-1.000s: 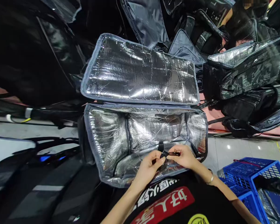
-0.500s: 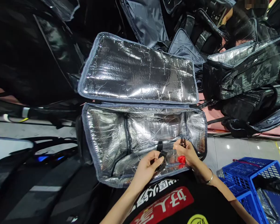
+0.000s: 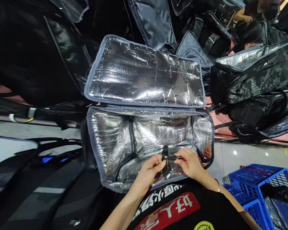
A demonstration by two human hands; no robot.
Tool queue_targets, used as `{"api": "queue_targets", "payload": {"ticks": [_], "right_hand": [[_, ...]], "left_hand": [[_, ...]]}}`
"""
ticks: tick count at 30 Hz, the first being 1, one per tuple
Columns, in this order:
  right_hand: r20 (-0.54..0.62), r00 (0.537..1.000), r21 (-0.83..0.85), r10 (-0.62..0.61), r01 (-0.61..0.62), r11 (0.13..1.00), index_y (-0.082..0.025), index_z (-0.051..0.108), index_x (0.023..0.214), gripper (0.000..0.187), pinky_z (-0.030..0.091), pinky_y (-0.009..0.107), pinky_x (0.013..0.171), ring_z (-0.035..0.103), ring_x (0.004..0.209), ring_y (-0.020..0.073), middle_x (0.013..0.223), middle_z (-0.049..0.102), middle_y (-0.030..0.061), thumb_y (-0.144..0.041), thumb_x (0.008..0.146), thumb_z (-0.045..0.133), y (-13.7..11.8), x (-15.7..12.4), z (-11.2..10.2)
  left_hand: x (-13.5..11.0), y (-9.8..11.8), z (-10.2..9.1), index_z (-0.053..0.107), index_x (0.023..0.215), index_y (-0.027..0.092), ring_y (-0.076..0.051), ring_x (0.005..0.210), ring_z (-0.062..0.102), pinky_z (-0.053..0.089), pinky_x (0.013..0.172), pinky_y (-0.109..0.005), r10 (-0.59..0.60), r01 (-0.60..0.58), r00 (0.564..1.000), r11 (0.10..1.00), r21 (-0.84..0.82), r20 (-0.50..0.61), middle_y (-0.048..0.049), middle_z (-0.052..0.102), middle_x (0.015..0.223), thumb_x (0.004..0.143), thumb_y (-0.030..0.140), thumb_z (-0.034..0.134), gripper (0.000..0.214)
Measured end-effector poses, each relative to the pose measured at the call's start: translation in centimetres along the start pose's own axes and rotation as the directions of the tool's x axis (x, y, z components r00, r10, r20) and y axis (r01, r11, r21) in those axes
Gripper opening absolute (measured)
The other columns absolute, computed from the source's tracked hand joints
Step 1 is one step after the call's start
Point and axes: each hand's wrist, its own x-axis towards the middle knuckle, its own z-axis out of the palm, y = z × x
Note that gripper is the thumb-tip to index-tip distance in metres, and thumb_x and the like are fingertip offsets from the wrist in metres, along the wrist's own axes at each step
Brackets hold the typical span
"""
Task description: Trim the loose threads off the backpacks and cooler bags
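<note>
An open cooler bag lined with silver foil stands in front of me, its lid folded back. At the bag's near wall my left hand pinches a short black strap sewn to the lining. My right hand is closed round a small black tool with a red grip. The tool's tip points left and meets the strap at my left fingertips. A bracelet sits on my right wrist.
Blue plastic crates stand at the lower right on the tiled floor. More dark and camouflage-patterned bags are piled to the right, behind and to the left. Another person's arm shows at the top right.
My right hand had lifted away to the right with the red-gripped tool. It has come back left, so the tool's tip is at the strap again. My left hand stayed on the strap.
</note>
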Motion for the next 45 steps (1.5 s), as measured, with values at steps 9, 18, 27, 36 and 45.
{"api": "queue_targets", "payload": {"ticks": [9,18,27,36,45], "right_hand": [[-0.064,0.998,-0.067,0.012,-0.016,0.998,-0.019,0.06,0.089,0.011,0.042,0.031,0.069,0.058,0.078,0.0196,0.084,0.064,0.0046,-0.026,0.085,0.052,0.3,-0.2,0.5],[0.002,1.0,-0.021,0.028,-0.028,0.999,-0.019,0.06,0.091,0.014,0.042,0.032,0.071,0.057,0.08,0.0203,0.086,0.063,0.0059,-0.029,0.086,0.051,0.0,-0.1,0.4],[0.072,0.973,0.412,0.218,-0.228,0.882,-0.019,0.058,0.092,0.026,0.044,0.027,0.07,0.059,0.077,0.0164,0.082,0.063,0.0012,-0.034,0.073,0.067,-0.2,0.6,1.3],[-0.035,0.998,0.434,-0.055,0.065,0.899,-0.021,0.069,0.07,0.016,0.045,0.027,0.061,0.059,0.066,0.0154,0.071,0.065,0.0039,-0.035,0.077,0.065,-0.9,0.3,0.5],[0.161,0.986,0.57,0.04,-0.126,0.812,-0.019,0.065,0.062,0.038,0.04,0.024,0.052,0.052,0.054,0.0127,0.059,0.059,0.0011,-0.055,0.072,0.064,-1.3,0.3,-0.1]], "left_hand": [[0.3,-0.8,0.1,0.049,0.064,0.017,-0.01,0.055,0.037,0.03,0.053,-0.021,0.077,-0.073,0.996,0.994,0.085,-0.043,0.0051,0.043,0.058,0.065,0.043,0.065,0.03],[0.3,-0.7,0.2,0.054,0.065,0.017,-0.011,0.056,0.04,0.033,0.055,-0.023,0.136,-0.128,0.99,0.979,0.161,-0.036,0.0042,0.045,0.058,0.067,0.039,0.064,0.025],[-0.5,-0.5,-0.1,0.057,0.105,0.02,-0.023,0.103,0.057,0.04,0.095,-0.037,0.196,-0.207,0.976,0.969,0.134,0.091,-0.0074,0.062,0.107,0.072,0.024,0.052,0.034],[0.6,-1.1,-0.9,0.068,0.097,0.024,-0.024,0.114,0.05,0.032,0.103,-0.04,0.324,-0.304,0.945,0.82,0.485,0.045,-0.005,0.061,0.115,0.061,0.013,0.048,0.042],[2.8,-1.9,-1.8,0.062,0.088,0.017,-0.016,0.056,0.055,0.042,0.053,-0.026,0.181,-0.109,0.955,0.951,0.291,-0.233,-0.0011,0.063,0.066,0.067,0.044,0.06,0.034]]}}
